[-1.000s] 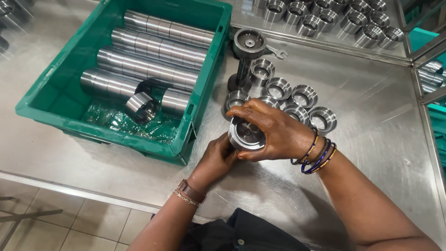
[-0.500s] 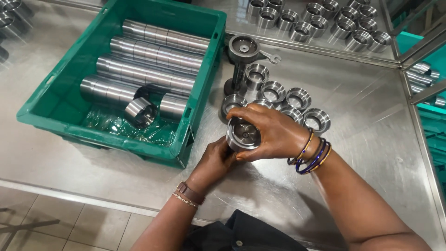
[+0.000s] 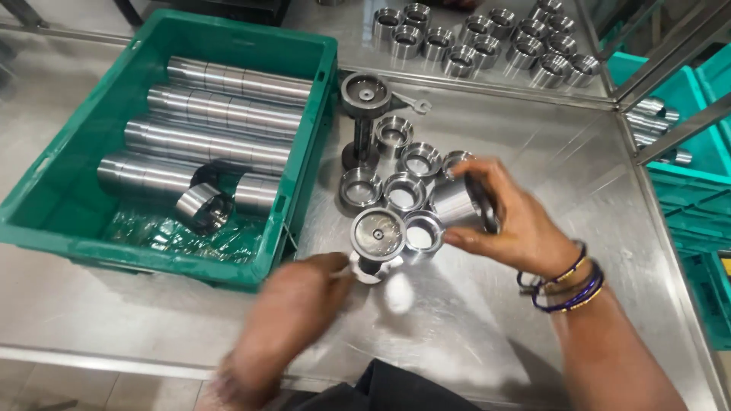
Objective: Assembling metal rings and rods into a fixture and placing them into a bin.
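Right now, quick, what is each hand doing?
Left hand: blurred, at the base of the round-topped metal gauge stand; grip cannot be told.
Right hand: closed around a shiny steel ring sleeve.

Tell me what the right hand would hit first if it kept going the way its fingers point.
The right hand, gripping a metal sleeve, points left; it would probably meet the cluster of rings first, though depth is unclear.

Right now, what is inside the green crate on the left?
The green crate holds long stacks of shiny metal cylinders lying in rows, one loose metal ring near the front, and crumpled clear plastic. Whatever lies under the rows, and the crate floor there, is covered.
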